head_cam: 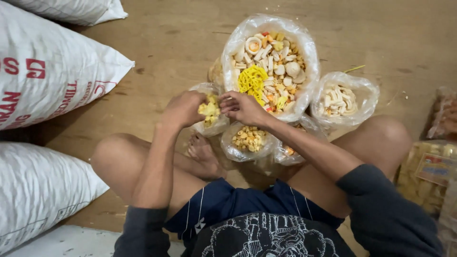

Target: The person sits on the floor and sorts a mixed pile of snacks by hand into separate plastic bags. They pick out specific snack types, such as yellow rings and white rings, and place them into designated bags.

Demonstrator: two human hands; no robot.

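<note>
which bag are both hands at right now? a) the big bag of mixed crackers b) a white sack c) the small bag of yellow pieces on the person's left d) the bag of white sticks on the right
c: the left hand and the right hand meet over the small bag of yellow pieces, beside the big mixed bag, away from the bag of white sticks.

wooden floor [181, 43] | snack bags [271, 62] centre | white sacks [47, 71] left | packets [428, 176] right
</note>
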